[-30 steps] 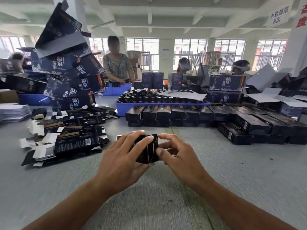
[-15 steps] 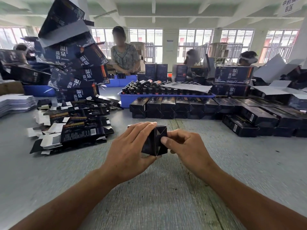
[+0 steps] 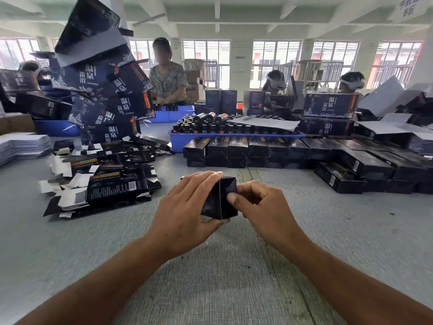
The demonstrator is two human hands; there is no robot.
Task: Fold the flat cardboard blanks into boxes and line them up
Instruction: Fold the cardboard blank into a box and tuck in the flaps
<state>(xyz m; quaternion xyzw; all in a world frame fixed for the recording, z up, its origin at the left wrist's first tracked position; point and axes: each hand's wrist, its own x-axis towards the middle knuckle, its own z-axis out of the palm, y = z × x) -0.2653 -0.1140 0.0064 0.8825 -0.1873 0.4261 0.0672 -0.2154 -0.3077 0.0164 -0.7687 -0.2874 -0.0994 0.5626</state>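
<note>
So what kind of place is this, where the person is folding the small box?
Probably a packing workshop in a factory. Rows of folded dark cardboard boxes lie on the grey table, a blue plastic tray of dark bottles stands behind them, and other workers handle the same goods.

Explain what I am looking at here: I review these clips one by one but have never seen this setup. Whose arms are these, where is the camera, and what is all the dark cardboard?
There is no machine here. A person wears a wide-angle camera on the head, so you look forward and down at their own two hands above a grey table. The left hand wraps round a small dark box, seen end-on; the right hand pinches its end flaps. To the left lies a loose pile of flat blanks, not yet folded. Ahead, finished boxes lie lined up in a stacked row. Behind them a blue tray holds small bottles. Other workers stand or sit at the far side.
</note>
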